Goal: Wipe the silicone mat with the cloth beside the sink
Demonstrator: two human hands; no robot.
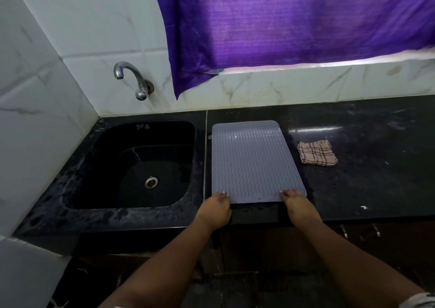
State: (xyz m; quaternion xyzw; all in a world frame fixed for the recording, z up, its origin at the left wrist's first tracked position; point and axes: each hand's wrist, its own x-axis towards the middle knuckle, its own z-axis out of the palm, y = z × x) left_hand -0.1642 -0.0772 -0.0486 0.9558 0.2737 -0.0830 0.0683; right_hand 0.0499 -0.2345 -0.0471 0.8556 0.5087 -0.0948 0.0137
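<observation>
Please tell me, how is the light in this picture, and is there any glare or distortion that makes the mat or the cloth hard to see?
Head view: dim overall; daylight enters under the purple curtain and makes a glare streak on the black counter. Wide-angle bending curves the wall lines. The silicone mat and checked cloth stay clear; the sink is very dark.

No legible text, label or brand shows; only faint pale marks on the sink's (146,128) back wall, too blurred to read.
</observation>
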